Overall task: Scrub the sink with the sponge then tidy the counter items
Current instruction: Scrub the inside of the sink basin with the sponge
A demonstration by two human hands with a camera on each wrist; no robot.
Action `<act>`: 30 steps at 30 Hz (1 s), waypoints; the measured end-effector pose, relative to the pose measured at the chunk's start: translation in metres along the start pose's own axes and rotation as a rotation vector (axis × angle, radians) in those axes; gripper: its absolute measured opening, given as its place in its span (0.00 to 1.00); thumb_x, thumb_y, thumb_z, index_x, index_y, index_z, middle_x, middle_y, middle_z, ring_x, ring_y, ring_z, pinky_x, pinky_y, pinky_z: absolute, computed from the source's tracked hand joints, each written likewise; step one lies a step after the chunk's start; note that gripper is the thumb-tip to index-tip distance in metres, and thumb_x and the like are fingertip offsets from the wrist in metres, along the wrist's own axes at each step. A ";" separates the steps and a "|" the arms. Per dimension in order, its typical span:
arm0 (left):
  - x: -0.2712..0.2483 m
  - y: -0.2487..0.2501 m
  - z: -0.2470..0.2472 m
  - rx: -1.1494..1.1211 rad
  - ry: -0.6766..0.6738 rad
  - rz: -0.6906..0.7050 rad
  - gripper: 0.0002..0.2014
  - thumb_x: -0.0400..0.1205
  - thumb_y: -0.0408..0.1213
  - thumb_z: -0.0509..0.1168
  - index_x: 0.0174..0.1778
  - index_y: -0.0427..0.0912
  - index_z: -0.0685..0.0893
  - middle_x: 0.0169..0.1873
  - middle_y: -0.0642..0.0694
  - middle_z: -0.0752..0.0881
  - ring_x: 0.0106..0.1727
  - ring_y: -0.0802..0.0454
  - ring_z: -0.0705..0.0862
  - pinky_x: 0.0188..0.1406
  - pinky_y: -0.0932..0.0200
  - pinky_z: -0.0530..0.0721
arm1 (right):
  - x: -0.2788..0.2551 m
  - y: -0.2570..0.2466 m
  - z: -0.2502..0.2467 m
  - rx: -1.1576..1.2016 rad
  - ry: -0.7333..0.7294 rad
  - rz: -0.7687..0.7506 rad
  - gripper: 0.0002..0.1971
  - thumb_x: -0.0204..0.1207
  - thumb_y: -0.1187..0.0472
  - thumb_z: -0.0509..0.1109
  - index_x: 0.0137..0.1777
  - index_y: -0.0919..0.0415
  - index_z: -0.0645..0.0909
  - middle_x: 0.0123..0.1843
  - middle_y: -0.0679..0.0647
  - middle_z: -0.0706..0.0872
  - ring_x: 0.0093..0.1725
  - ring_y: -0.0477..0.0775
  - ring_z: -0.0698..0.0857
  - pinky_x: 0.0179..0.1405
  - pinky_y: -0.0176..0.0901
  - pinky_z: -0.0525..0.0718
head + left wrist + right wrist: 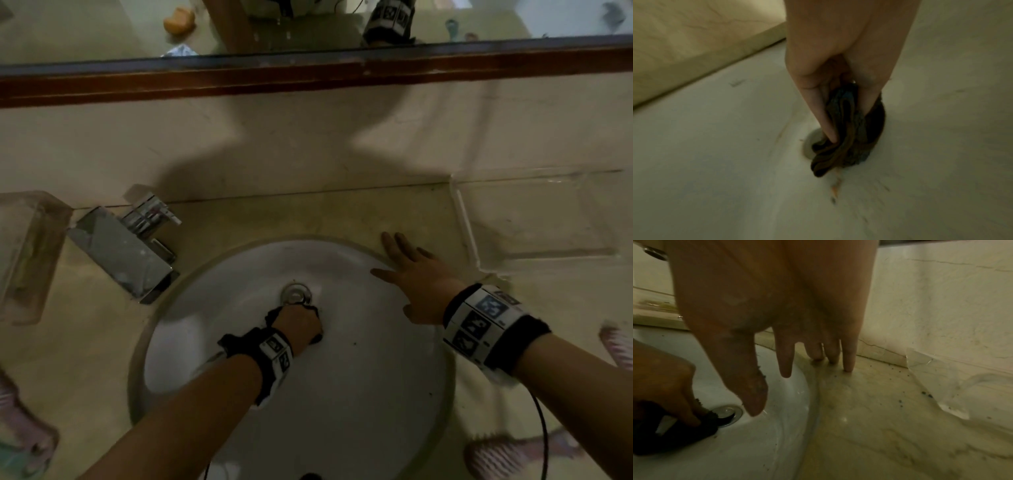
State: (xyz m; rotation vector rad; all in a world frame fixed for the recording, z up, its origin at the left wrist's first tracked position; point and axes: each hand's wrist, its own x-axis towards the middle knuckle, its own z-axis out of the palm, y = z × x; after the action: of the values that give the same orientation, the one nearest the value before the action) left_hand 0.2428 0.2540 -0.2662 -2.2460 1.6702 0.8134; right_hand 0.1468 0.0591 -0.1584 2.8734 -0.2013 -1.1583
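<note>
A round white sink (359, 394) is set into a beige stone counter (85, 359). My left hand (299, 325) grips a dark, crumpled scrubbing sponge (844, 138) and presses it on the basin floor just in front of the metal drain (296, 294). The sponge (701, 425) touches the drain ring (729, 412) in the right wrist view. My right hand (411, 270) lies flat with straight, spread fingers on the sink's far right rim. Its fingertips (847, 366) press on the counter.
A chrome faucet (126, 253) stands at the sink's far left. A clear plastic tray (534, 219) sits on the counter at the right and another clear container (24, 257) at the far left. Striped cloth items (496, 459) lie near the front edges. A mirror (308, 24) is above.
</note>
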 end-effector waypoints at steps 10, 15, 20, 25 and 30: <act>-0.024 0.108 -0.043 0.046 -0.075 0.466 0.24 0.86 0.27 0.58 0.23 0.41 0.63 0.22 0.46 0.63 0.21 0.52 0.60 0.20 0.65 0.53 | 0.002 0.001 0.004 0.004 0.017 -0.008 0.43 0.75 0.56 0.67 0.83 0.44 0.44 0.82 0.60 0.24 0.82 0.64 0.29 0.83 0.59 0.45; 0.007 0.128 0.008 0.213 -0.321 0.301 0.17 0.69 0.47 0.79 0.21 0.47 0.80 0.23 0.51 0.85 0.24 0.51 0.80 0.31 0.65 0.65 | 0.001 0.002 0.002 0.012 0.012 -0.019 0.43 0.75 0.56 0.67 0.83 0.45 0.44 0.82 0.61 0.24 0.82 0.64 0.29 0.83 0.59 0.45; 0.031 0.088 0.001 0.080 -0.145 -0.065 0.11 0.78 0.43 0.71 0.41 0.37 0.90 0.38 0.43 0.91 0.41 0.49 0.90 0.41 0.61 0.89 | 0.001 0.001 0.003 0.021 0.007 -0.014 0.43 0.75 0.57 0.67 0.83 0.44 0.44 0.82 0.60 0.23 0.82 0.63 0.28 0.83 0.59 0.43; 0.038 0.029 -0.018 0.034 0.155 -0.125 0.05 0.81 0.29 0.65 0.47 0.36 0.87 0.46 0.39 0.90 0.48 0.47 0.89 0.47 0.59 0.87 | 0.002 0.001 0.002 0.019 0.012 -0.017 0.43 0.75 0.57 0.68 0.83 0.44 0.44 0.82 0.59 0.23 0.82 0.63 0.28 0.84 0.59 0.44; -0.016 0.038 -0.059 0.039 0.317 0.106 0.33 0.34 0.33 0.87 0.15 0.53 0.66 0.10 0.39 0.54 0.10 0.57 0.69 0.09 0.74 0.54 | 0.001 0.001 0.003 -0.009 0.016 -0.017 0.42 0.76 0.55 0.67 0.83 0.44 0.43 0.81 0.60 0.23 0.82 0.64 0.28 0.83 0.60 0.44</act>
State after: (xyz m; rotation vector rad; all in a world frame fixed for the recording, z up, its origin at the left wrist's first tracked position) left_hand 0.2212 0.2256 -0.2035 -2.3745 1.9360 0.4569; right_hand 0.1457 0.0585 -0.1611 2.8808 -0.1716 -1.1361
